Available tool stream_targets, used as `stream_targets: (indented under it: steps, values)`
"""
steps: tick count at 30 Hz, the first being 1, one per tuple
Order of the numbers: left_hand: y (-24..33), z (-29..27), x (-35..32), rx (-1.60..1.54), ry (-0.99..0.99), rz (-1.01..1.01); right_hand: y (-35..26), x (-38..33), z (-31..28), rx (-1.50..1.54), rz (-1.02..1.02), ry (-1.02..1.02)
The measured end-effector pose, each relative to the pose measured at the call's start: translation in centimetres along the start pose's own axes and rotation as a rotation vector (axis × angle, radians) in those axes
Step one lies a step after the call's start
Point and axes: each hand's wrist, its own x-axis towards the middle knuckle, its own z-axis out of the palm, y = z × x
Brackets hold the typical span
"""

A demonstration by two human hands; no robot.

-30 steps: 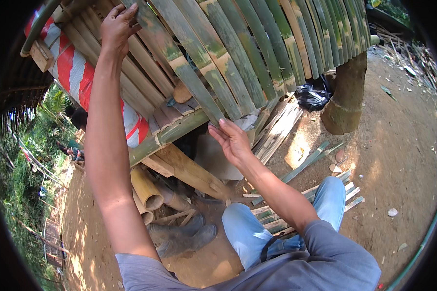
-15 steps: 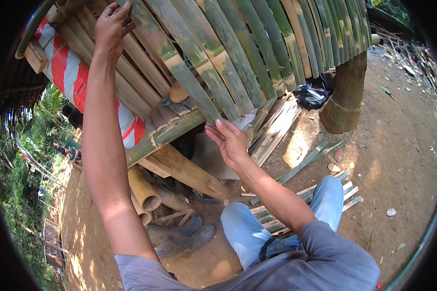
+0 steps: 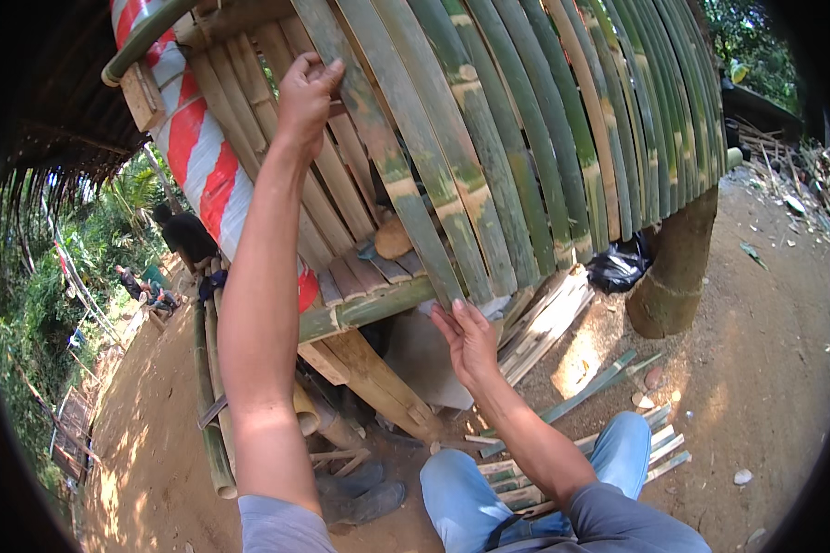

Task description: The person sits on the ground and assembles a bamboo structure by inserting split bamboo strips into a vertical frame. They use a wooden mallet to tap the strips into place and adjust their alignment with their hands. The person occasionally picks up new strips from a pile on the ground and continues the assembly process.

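Dirt [image 3: 765,387], opaque black bag [image 3: 616,267], held slat [image 3: 398,177]

Bright daylight; sun-dappled ground [image 3: 152,442]; dark, fisheye-bent edges.

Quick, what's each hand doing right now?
Left hand: closed on the edge of the leftmost green slat.
Right hand: fingers at that slat's lower end; can't tell if they grip it.

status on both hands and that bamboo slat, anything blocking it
Left grip on bamboo slat, high along its left edge. Right grip at its lower end. Neighbouring slat close on its right; no blockage seen.
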Motion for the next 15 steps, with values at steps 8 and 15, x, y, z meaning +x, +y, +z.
stream_targets:
  steps: [8,15]
  values:
    - [-0.04,0.41,-0.06,-0.060,0.021,-0.002,-0.06,-0.29,0.11,0.008,0.011,0.015]
    - [-0.44,0.50,0.43,-0.049,0.040,0.048,0.15,-0.33,0.36,0.008,-0.016,0.019]
